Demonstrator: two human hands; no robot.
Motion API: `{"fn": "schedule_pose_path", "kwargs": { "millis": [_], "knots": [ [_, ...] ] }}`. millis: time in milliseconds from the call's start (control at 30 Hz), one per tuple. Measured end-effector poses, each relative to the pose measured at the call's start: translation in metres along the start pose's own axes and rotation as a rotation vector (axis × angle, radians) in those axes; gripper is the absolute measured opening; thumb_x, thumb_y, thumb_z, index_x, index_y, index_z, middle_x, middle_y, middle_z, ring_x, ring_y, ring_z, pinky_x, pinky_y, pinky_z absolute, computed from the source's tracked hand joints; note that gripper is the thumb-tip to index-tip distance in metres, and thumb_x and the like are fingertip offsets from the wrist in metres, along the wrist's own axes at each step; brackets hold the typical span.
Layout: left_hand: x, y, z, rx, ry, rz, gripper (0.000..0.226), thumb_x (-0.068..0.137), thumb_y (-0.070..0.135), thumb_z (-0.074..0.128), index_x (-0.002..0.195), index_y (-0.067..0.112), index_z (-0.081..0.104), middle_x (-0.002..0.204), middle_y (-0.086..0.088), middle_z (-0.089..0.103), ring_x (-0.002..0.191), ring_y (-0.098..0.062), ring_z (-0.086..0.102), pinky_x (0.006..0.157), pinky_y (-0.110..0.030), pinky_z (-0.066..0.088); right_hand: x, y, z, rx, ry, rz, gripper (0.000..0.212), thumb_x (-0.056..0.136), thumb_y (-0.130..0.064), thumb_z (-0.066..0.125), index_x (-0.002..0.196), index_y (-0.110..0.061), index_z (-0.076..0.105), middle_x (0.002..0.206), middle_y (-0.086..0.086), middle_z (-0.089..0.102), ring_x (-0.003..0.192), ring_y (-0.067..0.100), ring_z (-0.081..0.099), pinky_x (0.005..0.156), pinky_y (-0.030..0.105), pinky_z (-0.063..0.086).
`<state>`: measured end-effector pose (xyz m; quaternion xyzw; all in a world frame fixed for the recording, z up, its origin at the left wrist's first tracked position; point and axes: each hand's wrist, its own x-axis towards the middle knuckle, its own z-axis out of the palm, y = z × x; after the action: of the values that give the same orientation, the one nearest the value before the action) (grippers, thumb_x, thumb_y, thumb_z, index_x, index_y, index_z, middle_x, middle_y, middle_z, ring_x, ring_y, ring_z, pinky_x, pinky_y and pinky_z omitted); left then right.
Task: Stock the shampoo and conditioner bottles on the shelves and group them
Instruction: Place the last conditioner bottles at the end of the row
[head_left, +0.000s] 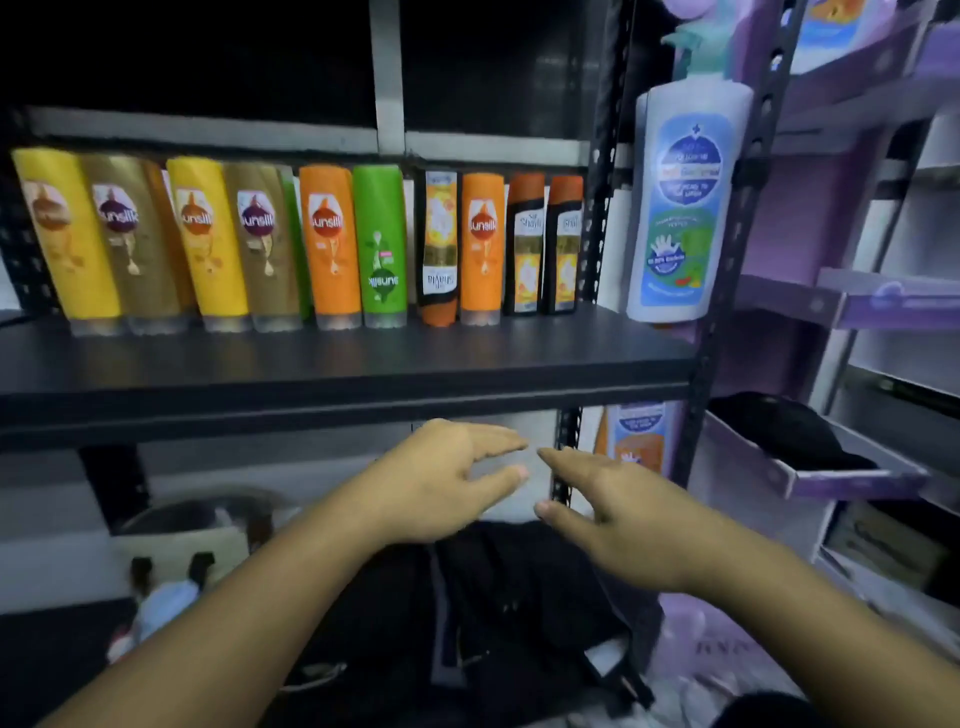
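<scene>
**HANDS EMPTY BELOW THE STOCKED SHELF: TOPPLE AND MIS-GROUPING RISKS**

Both hands hold nothing. The left hand (441, 483) and the right hand (618, 514) hover side by side. Fingers and thumbs are spread apart, and the fingertips of the two hands face each other without touching. The front edge of the shelf (311, 374) lies just above and beyond both hands. The row of shampoo and conditioner bottles (332, 244) stands at the back of that shelf, most of it up and to the left of the left hand.

Hazard 1: the bottles stand shoulder to shoulder, and those furthest left lean. A sideways pull on one bottle would likely tip its neighbours.

Hazard 2: grouping looks incomplete. A green bottle (382, 244) stands among orange ones, and yellow and brown bottles alternate. A one-handed swap in so tight a row risks dragging a neighbour forward.

Hazard 3: a white pump bottle (685, 197) sits at the upright post above the right hand. A quick raise of that hand could strike it.
</scene>
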<state>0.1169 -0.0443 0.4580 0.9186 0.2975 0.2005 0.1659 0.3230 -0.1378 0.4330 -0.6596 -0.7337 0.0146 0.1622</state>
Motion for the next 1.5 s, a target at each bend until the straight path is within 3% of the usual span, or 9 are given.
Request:
{"fn": "schedule_pose_path", "kwargs": {
  "millis": [233, 333, 467, 733, 933, 1133, 1300, 1400, 1500],
  "knots": [
    [-0.072, -0.041, 0.17, -0.058, -0.307, -0.159, 0.057, 0.102, 0.045, 0.058, 0.153, 0.021, 0.048, 0.153, 0.01, 0.049, 0.138, -0.01, 0.048, 0.105, -0.01, 0.031, -0.072, 0.018, 0.106, 0.046, -0.485, 0.223, 0.062, 0.102, -0.051, 0.049, 0.154, -0.02, 0.037, 0.153, 0.004, 0.044, 0.143, 0.026, 0.041, 0.114, 0.037, 0.036],
    [-0.103, -0.059, 0.242, -0.163, -0.422, -0.286, 0.048, 0.101, 0.041, 0.061, 0.14, 0.014, 0.06, 0.141, -0.002, 0.062, 0.131, -0.022, 0.057, 0.105, -0.027, 0.046, -0.097, 0.036, 0.17, 0.083, -0.608, 0.315, 0.061, 0.102, -0.049, 0.05, 0.154, -0.02, 0.037, 0.156, 0.007, 0.042, 0.142, 0.027, 0.041, 0.113, 0.035, 0.037],
    [-0.128, -0.074, 0.311, -0.183, -0.538, -0.416, 0.048, 0.102, 0.043, 0.057, 0.139, 0.014, 0.057, 0.138, -0.015, 0.061, 0.131, -0.031, 0.054, 0.103, -0.034, 0.046, -0.125, 0.059, 0.245, 0.105, -0.749, 0.455, 0.073, 0.104, -0.057, 0.038, 0.162, -0.017, 0.02, 0.166, 0.01, 0.025, 0.151, 0.028, 0.028, 0.12, 0.037, 0.028],
    [-0.122, -0.107, 0.376, -0.211, -0.604, -0.513, 0.045, 0.099, 0.039, 0.062, 0.138, 0.018, 0.057, 0.134, -0.011, 0.064, 0.123, -0.028, 0.058, 0.1, -0.035, 0.048, -0.153, 0.089, 0.346, 0.174, -0.769, 0.692, 0.077, 0.095, -0.072, 0.029, 0.16, -0.032, 0.023, 0.162, 0.013, 0.033, 0.147, 0.034, 0.035, 0.117, 0.051, 0.031],
    [-0.103, -0.142, 0.425, -0.263, -0.622, -0.633, 0.049, 0.099, 0.045, 0.06, 0.139, 0.016, 0.055, 0.128, -0.008, 0.066, 0.115, -0.026, 0.061, 0.095, -0.034, 0.051, -0.141, 0.118, 0.395, 0.319, -0.71, 0.802, 0.067, 0.103, -0.056, 0.038, 0.161, -0.026, 0.022, 0.156, 0.02, 0.041, 0.143, 0.034, 0.041, 0.115, 0.042, 0.035],
    [-0.083, -0.184, 0.481, -0.411, -0.513, -0.899, 0.075, 0.099, 0.05, 0.06, 0.155, 0.008, 0.032, 0.143, -0.018, 0.057, 0.128, -0.032, 0.056, 0.1, -0.038, 0.049, -0.119, 0.153, 0.44, 0.524, -0.565, 0.971, 0.064, 0.103, -0.048, 0.05, 0.157, -0.021, 0.028, 0.137, 0.021, 0.058, 0.121, 0.036, 0.06, 0.097, 0.037, 0.047],
    [-0.065, -0.205, 0.515, -0.466, -0.46, -0.987, 0.058, 0.097, 0.053, 0.061, 0.136, 0.012, 0.049, 0.114, -0.012, 0.07, 0.105, -0.03, 0.066, 0.082, -0.033, 0.051, -0.092, 0.173, 0.474, 0.6, -0.413, 1.032, 0.05, 0.099, -0.04, 0.059, 0.142, -0.02, 0.043, 0.131, 0.012, 0.063, 0.111, 0.03, 0.063, 0.091, 0.038, 0.05],
    [-0.055, -0.207, 0.532, -0.532, -0.416, -1.013, 0.052, 0.092, 0.05, 0.071, 0.125, 0.016, 0.051, 0.115, -0.004, 0.072, 0.102, -0.025, 0.068, 0.081, -0.033, 0.053, -0.082, 0.181, 0.495, 0.569, -0.43, 1.064, 0.059, 0.095, -0.042, 0.062, 0.145, -0.018, 0.04, 0.133, 0.014, 0.055, 0.117, 0.035, 0.059, 0.099, 0.048, 0.049],
    [-0.051, -0.203, 0.541, -0.534, -0.404, -1.008, 0.059, 0.088, 0.043, 0.078, 0.129, 0.012, 0.048, 0.115, -0.002, 0.07, 0.104, -0.024, 0.068, 0.08, -0.031, 0.051, -0.08, 0.188, 0.507, 0.657, -0.399, 1.152, 0.068, 0.078, -0.051, 0.073, 0.136, -0.025, 0.047, 0.125, 0.008, 0.061, 0.108, 0.03, 0.065, 0.091, 0.048, 0.057]
  ]
}}
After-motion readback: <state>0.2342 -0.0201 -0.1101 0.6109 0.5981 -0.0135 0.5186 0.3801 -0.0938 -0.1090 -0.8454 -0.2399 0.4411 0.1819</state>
